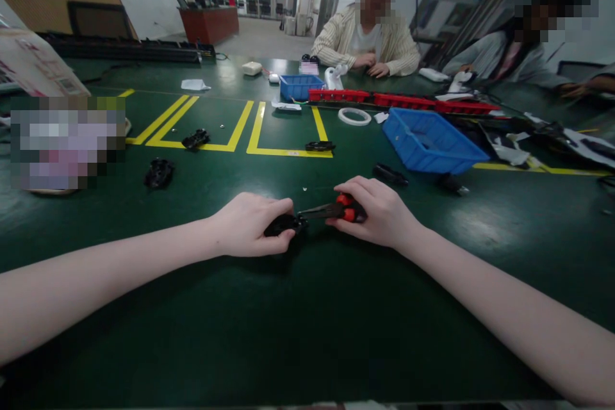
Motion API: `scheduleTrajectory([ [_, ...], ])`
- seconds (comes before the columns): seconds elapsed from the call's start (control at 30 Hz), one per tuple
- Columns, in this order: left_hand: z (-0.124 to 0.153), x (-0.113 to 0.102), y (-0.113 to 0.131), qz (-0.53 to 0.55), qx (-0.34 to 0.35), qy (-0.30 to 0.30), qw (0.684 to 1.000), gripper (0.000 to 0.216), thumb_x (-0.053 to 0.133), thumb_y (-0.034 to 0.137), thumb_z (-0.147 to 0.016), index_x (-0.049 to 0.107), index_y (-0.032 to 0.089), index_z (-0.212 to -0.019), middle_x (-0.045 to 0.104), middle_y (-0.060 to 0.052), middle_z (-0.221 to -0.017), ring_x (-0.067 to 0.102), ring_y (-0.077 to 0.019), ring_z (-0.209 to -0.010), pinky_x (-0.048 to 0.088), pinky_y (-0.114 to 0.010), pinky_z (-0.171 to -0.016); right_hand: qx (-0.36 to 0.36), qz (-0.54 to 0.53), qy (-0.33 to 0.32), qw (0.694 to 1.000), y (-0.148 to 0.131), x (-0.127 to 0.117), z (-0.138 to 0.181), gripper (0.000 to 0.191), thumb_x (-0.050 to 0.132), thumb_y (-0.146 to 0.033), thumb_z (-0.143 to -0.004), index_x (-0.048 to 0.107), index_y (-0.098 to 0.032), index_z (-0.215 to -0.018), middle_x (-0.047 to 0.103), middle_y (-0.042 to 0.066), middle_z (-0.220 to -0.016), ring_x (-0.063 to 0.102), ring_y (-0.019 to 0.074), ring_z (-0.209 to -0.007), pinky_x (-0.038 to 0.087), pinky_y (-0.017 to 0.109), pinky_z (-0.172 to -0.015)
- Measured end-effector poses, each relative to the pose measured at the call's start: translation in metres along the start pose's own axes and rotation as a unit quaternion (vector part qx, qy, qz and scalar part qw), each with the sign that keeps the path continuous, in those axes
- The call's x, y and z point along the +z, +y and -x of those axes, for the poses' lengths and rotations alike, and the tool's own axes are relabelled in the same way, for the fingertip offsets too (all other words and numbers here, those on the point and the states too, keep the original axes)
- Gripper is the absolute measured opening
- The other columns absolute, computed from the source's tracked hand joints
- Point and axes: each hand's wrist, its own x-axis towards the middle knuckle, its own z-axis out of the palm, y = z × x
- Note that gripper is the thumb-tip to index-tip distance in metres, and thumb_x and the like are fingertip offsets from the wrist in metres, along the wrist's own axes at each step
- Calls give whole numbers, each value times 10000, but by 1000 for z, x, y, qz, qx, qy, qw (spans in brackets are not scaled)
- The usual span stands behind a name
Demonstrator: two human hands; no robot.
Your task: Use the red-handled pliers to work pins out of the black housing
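Note:
My left hand (252, 224) is closed round a small black plastic part (281, 225) and rests on the green table (307, 320). My right hand (379, 211) grips the red-and-black handles of a pair of pliers (336, 208). The pliers' dark jaws point left and meet the black part between my two hands. Most of the part is hidden under my left fingers.
Loose black parts (159, 173) (195, 138) (319, 146) lie beyond my hands among yellow floor-tape lines. A blue bin (432, 141) stands at the right, a smaller blue bin (300, 86) and red trays (403, 101) farther back. Two people sit across the table.

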Motion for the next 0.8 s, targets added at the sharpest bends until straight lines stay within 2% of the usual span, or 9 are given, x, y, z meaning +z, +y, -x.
scheduleTrajectory([
  [0.1, -4, 0, -1, -21, 1, 3, 1000, 246, 448, 383, -914, 574, 175, -948, 604, 5, -673, 552, -152, -569, 354, -257, -552, 9, 0, -11, 1000, -4, 1, -1, 333, 616, -491, -838, 580, -176, -940, 654, 108, -904, 606, 219, -789, 454, 355, -706],
  [0.2, -7, 0, -4, -77, 30, 17, 996, 275, 437, 418, -914, 567, 177, -905, 587, 8, -639, 521, -147, -529, 357, -269, -566, 25, -10, -19, 999, -6, 1, -2, 304, 607, -490, -842, 560, -190, -852, 630, 78, -830, 568, 193, -719, 427, 334, -659],
  [0.37, -14, 1, -11, -156, 85, 41, 983, 303, 434, 452, -906, 551, 175, -875, 642, -7, -713, 512, -140, -531, 362, -293, -598, 54, -21, -16, 998, -4, 2, 0, 301, 607, -473, -846, 558, -177, -871, 622, 80, -841, 554, 194, -729, 427, 330, -651],
  [0.6, -25, 3, -10, -169, 127, 82, 974, 319, 415, 446, -905, 565, 165, -887, 622, 9, -654, 520, -142, -505, 361, -296, -595, 22, 43, 1, 999, -1, 1, 0, 324, 611, -497, -832, 575, -175, -851, 657, 107, -854, 574, 267, -885, 456, 391, -756],
  [0.8, -22, 6, -9, -165, 118, 102, 974, 323, 419, 432, -913, 585, 158, -872, 630, 4, -653, 526, -142, -505, 368, -286, -594, 24, 38, -11, 999, -1, 1, -1, 361, 614, -533, -831, 567, -175, -829, 642, 88, -802, 539, 222, -754, 429, 351, -646],
])
